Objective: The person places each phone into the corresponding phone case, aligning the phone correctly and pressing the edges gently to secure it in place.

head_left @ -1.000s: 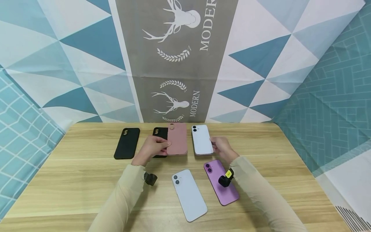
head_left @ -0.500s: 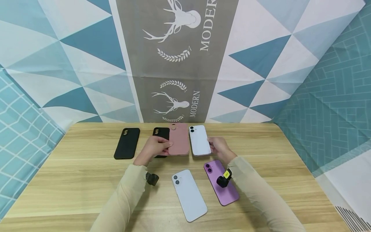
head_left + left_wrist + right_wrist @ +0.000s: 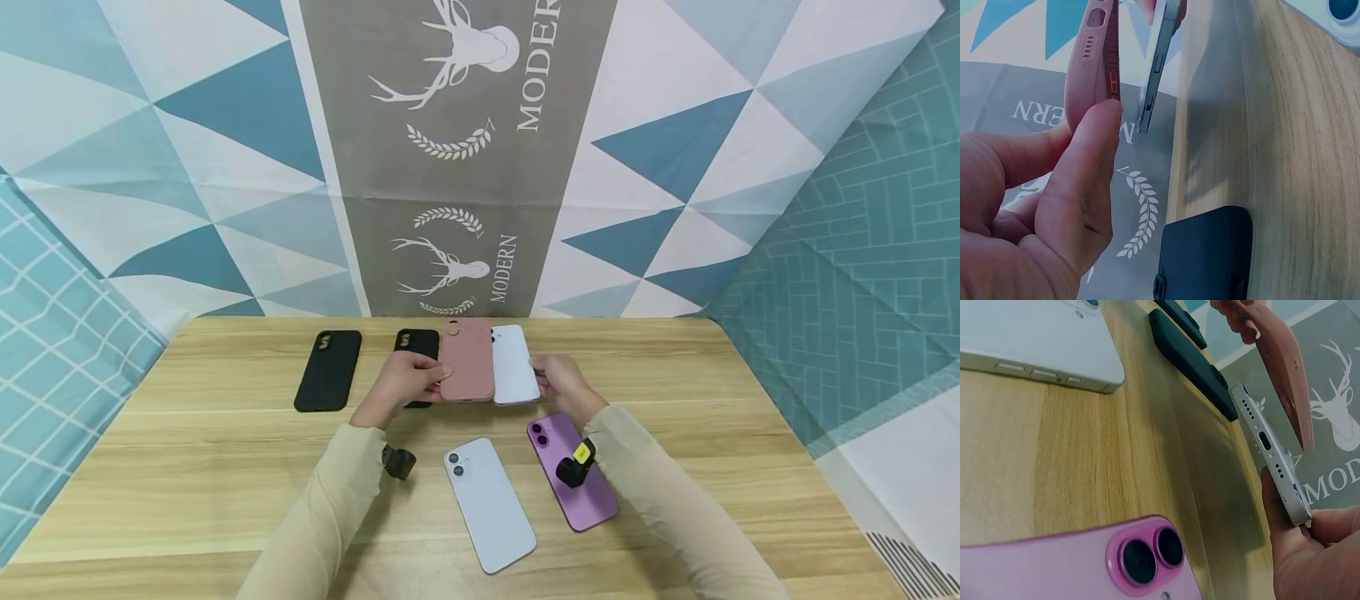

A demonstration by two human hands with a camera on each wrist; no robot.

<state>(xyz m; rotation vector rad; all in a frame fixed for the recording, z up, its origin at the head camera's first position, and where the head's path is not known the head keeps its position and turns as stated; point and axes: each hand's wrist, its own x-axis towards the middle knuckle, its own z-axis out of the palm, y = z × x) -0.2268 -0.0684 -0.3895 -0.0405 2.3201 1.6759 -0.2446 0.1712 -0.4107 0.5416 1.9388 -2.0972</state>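
Observation:
My left hand [image 3: 401,385] pinches the lower left edge of a pink phone case [image 3: 468,358] between thumb and fingers, near the table's back edge. In my right hand [image 3: 561,380] a white phone [image 3: 516,367] is held by its right edge, back facing up. The case overlaps the phone's left side in the head view and hides part of its cameras. Seen from the right wrist, the phone [image 3: 1271,450] shows its charging-port end, with the tilted case [image 3: 1288,372] just above it. The left wrist view shows a narrow gap between case [image 3: 1088,69] and phone [image 3: 1157,65].
Two black phone cases [image 3: 328,371] lie at the back left, one partly behind my left hand. Nearer on the wooden table [image 3: 187,467] are a second white phone [image 3: 491,506] and a purple phone [image 3: 595,502] under my right wrist. A patterned cloth [image 3: 450,183] hangs behind.
The white phone has moved left and the pink case slightly right. The gap between them has closed in the head view, and the case now covers the phone's left edge.

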